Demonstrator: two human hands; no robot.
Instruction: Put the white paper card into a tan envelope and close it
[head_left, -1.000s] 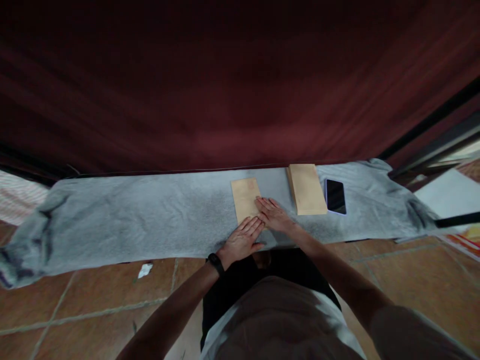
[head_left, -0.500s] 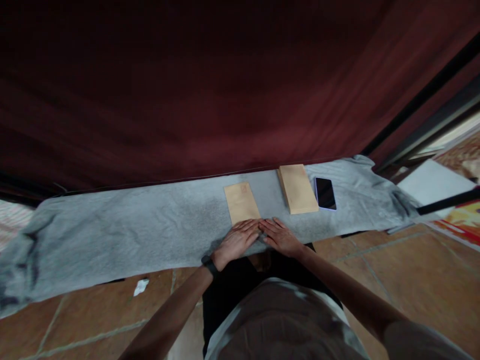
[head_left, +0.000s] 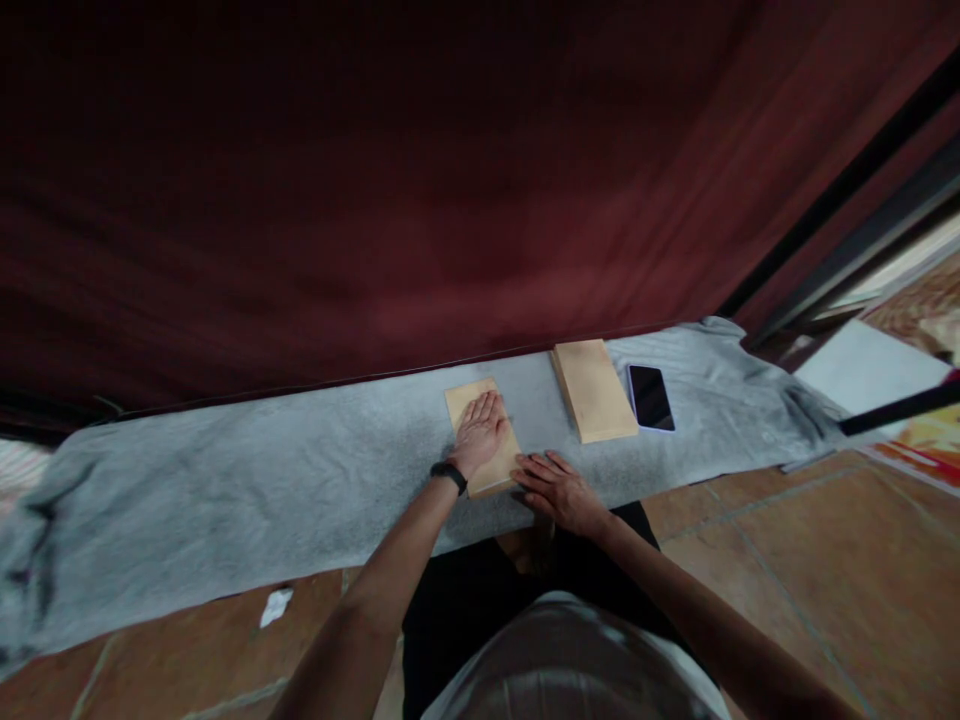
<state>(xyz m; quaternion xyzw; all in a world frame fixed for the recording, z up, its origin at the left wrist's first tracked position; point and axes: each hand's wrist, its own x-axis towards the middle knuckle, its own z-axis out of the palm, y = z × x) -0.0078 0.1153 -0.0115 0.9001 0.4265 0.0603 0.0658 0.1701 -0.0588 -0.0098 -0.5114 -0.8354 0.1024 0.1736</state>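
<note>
Lying palm-down on kraft envelope (head_left: pixel 501 468), L hand (head_left: pixel 481 425) is nearer one, right over it: fingers straight, pointing up-frame, gripping nothing. Envelope just below frame ctr, long axis approx. top-to-bottom, lower end slanting R. R hand (head_left: pixel 561 490) at its lower-R edge, fingers extended L, slightly spread, no grasp; tip contact vs. near-touch: can't tell.
</note>
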